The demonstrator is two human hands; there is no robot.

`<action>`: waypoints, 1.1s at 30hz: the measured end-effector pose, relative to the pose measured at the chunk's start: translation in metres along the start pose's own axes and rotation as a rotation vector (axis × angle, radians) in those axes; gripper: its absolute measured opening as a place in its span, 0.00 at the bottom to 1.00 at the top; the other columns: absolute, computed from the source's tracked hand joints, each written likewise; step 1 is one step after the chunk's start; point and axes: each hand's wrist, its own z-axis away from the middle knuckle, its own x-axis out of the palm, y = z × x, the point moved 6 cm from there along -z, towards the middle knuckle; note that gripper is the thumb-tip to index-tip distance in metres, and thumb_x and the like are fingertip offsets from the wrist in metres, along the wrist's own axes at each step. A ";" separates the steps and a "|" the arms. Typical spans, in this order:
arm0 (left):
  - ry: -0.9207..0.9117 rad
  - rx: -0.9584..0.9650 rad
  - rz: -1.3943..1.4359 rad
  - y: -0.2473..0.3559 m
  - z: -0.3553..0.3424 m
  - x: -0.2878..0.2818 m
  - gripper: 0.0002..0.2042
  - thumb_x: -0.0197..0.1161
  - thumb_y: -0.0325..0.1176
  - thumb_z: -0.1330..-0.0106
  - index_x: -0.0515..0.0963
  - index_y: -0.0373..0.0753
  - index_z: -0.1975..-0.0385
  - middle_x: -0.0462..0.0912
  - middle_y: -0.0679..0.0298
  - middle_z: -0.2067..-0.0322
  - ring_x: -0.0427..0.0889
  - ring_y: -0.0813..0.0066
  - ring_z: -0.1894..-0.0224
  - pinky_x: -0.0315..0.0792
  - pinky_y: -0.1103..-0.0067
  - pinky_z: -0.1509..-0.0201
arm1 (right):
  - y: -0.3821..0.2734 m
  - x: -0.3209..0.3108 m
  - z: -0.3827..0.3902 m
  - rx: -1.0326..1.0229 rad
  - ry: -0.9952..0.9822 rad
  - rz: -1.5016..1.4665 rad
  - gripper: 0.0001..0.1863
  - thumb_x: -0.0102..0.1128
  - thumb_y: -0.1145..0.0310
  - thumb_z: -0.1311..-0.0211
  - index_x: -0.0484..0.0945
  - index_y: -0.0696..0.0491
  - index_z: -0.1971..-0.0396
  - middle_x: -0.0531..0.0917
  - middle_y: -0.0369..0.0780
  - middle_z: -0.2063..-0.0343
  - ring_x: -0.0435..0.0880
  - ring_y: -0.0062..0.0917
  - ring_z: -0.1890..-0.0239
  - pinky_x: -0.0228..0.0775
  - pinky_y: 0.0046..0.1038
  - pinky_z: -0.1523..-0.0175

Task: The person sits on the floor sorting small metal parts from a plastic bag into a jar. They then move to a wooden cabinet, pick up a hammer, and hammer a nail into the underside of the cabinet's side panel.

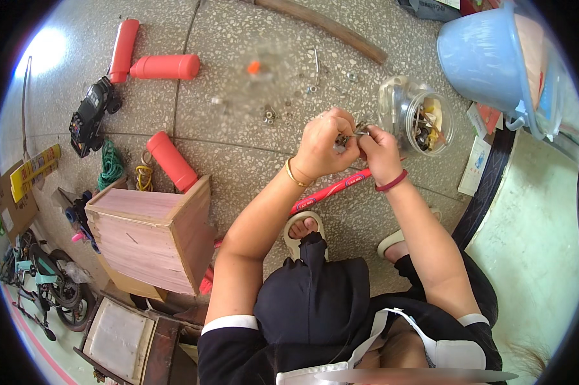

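Note:
My left hand (328, 146), with a gold bangle at its wrist, curls closed around small metal pieces (343, 140). Their exact kind is hidden by the fingers. Close beside it, my right hand (382, 156), wearing a dark red band, pinches at the same spot, where a thin metallic bit (361, 132) shows between the two hands. To the right of them a clear plastic jar (392, 106) lies tipped over, its mouth facing me and small mixed hardware inside. A red rod with printed labels (333, 190) lies on the floor beneath my hands.
Loose nuts and screws (269, 117) and a metal rod (316, 66) lie on the speckled floor (238, 186). Red cylinders (165, 67), a black toy car (92, 119) and a wooden box (142, 237) stand left. A blue bucket (479, 61) is at the far right.

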 end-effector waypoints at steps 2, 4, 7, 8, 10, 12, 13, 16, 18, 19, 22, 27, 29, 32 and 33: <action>-0.026 0.014 -0.027 -0.001 0.000 0.002 0.13 0.60 0.21 0.62 0.64 0.41 0.77 0.74 0.63 0.76 0.72 0.67 0.79 0.67 0.76 0.74 | 0.004 -0.003 -0.002 -0.011 -0.027 0.021 0.07 0.50 0.76 0.45 0.70 0.57 0.81 0.69 0.29 0.84 0.64 0.11 0.81 0.55 0.17 0.77; -0.044 0.012 -0.049 -0.002 0.001 0.003 0.13 0.60 0.23 0.63 0.65 0.41 0.77 0.74 0.64 0.77 0.71 0.67 0.79 0.66 0.76 0.73 | 0.004 -0.003 -0.002 -0.020 -0.040 -0.003 0.06 0.50 0.76 0.45 0.70 0.57 0.81 0.69 0.30 0.84 0.64 0.11 0.81 0.56 0.17 0.77; -0.099 0.016 -0.115 0.001 0.001 0.005 0.13 0.60 0.25 0.62 0.66 0.41 0.76 0.74 0.65 0.77 0.71 0.67 0.79 0.65 0.76 0.74 | 0.004 -0.004 -0.003 -0.013 -0.049 -0.022 0.06 0.50 0.76 0.45 0.70 0.57 0.81 0.70 0.30 0.84 0.64 0.11 0.81 0.56 0.17 0.77; -0.098 0.021 -0.139 0.002 -0.001 0.004 0.12 0.60 0.26 0.62 0.67 0.41 0.76 0.74 0.65 0.77 0.71 0.67 0.78 0.65 0.76 0.74 | 0.004 -0.004 -0.003 -0.008 -0.050 -0.025 0.06 0.50 0.76 0.45 0.70 0.57 0.81 0.70 0.30 0.84 0.64 0.11 0.81 0.56 0.17 0.77; -0.096 0.031 -0.187 0.004 -0.007 0.003 0.11 0.60 0.28 0.60 0.67 0.41 0.75 0.73 0.64 0.76 0.71 0.67 0.77 0.65 0.76 0.73 | 0.003 -0.005 -0.003 0.002 -0.023 -0.040 0.06 0.50 0.76 0.45 0.71 0.57 0.81 0.70 0.30 0.84 0.65 0.11 0.81 0.56 0.17 0.77; -0.102 0.036 -0.206 0.008 -0.015 -0.001 0.10 0.58 0.26 0.58 0.68 0.39 0.74 0.74 0.63 0.76 0.71 0.66 0.77 0.66 0.75 0.71 | 0.003 -0.005 -0.003 0.003 -0.018 -0.034 0.06 0.50 0.76 0.45 0.71 0.57 0.81 0.70 0.31 0.84 0.65 0.11 0.81 0.57 0.17 0.77; -0.105 0.038 -0.215 0.009 -0.017 -0.004 0.09 0.57 0.25 0.57 0.69 0.38 0.73 0.75 0.62 0.75 0.70 0.65 0.76 0.66 0.75 0.70 | 0.003 -0.006 -0.004 -0.001 -0.027 -0.021 0.06 0.50 0.75 0.45 0.71 0.57 0.81 0.70 0.31 0.84 0.66 0.11 0.81 0.57 0.17 0.77; 0.035 -0.115 -0.255 -0.006 -0.014 -0.016 0.06 0.54 0.24 0.50 0.70 0.36 0.72 0.74 0.60 0.76 0.70 0.69 0.76 0.66 0.78 0.70 | 0.004 -0.009 -0.004 -0.014 -0.033 0.029 0.07 0.51 0.75 0.45 0.71 0.56 0.81 0.70 0.30 0.85 0.66 0.11 0.82 0.56 0.16 0.77; 0.005 -0.478 -0.159 -0.022 -0.001 -0.024 0.06 0.54 0.27 0.48 0.70 0.36 0.71 0.74 0.58 0.75 0.72 0.63 0.74 0.67 0.74 0.69 | 0.004 -0.012 -0.004 -0.018 -0.031 0.050 0.07 0.51 0.75 0.46 0.71 0.56 0.82 0.70 0.30 0.86 0.66 0.11 0.82 0.56 0.16 0.77; -0.012 -0.659 -0.109 -0.031 0.008 -0.028 0.06 0.54 0.29 0.47 0.71 0.36 0.70 0.74 0.58 0.74 0.73 0.60 0.73 0.68 0.72 0.68 | 0.004 -0.014 -0.003 -0.018 -0.030 0.053 0.07 0.51 0.75 0.45 0.70 0.56 0.82 0.70 0.30 0.86 0.65 0.11 0.82 0.56 0.16 0.77; -0.032 -0.815 -0.241 -0.037 0.030 -0.043 0.05 0.54 0.31 0.44 0.73 0.37 0.73 0.76 0.58 0.77 0.75 0.58 0.75 0.69 0.71 0.70 | -0.004 -0.023 0.013 -0.090 -0.037 0.165 0.07 0.50 0.74 0.45 0.69 0.55 0.81 0.69 0.30 0.85 0.64 0.11 0.81 0.55 0.15 0.76; -0.536 -0.507 -0.474 -0.032 0.076 -0.007 0.03 0.56 0.32 0.47 0.75 0.42 0.76 0.74 0.62 0.78 0.76 0.62 0.74 0.70 0.70 0.69 | -0.006 -0.048 0.043 -0.188 0.078 -0.002 0.07 0.48 0.78 0.45 0.68 0.56 0.82 0.68 0.29 0.83 0.63 0.09 0.80 0.55 0.15 0.75; -0.690 -0.256 -0.512 -0.019 0.087 0.015 0.03 0.56 0.32 0.48 0.75 0.43 0.76 0.73 0.64 0.76 0.75 0.66 0.70 0.70 0.73 0.66 | 0.012 -0.056 0.034 -0.083 0.166 0.044 0.07 0.48 0.77 0.45 0.69 0.55 0.81 0.70 0.30 0.84 0.65 0.10 0.81 0.55 0.14 0.76; -0.829 -0.130 -0.573 -0.017 0.098 0.037 0.03 0.55 0.33 0.49 0.75 0.45 0.76 0.71 0.66 0.72 0.73 0.70 0.64 0.68 0.75 0.63 | 0.029 -0.060 0.020 0.067 0.205 -0.044 0.06 0.49 0.75 0.45 0.70 0.53 0.81 0.71 0.31 0.85 0.67 0.11 0.82 0.57 0.14 0.76; -0.867 -0.139 -0.591 -0.016 0.102 0.042 0.04 0.54 0.33 0.48 0.75 0.45 0.76 0.70 0.66 0.71 0.72 0.71 0.62 0.67 0.76 0.62 | 0.024 -0.056 0.019 0.036 0.188 -0.055 0.06 0.49 0.75 0.46 0.70 0.53 0.81 0.71 0.31 0.85 0.67 0.11 0.82 0.57 0.14 0.76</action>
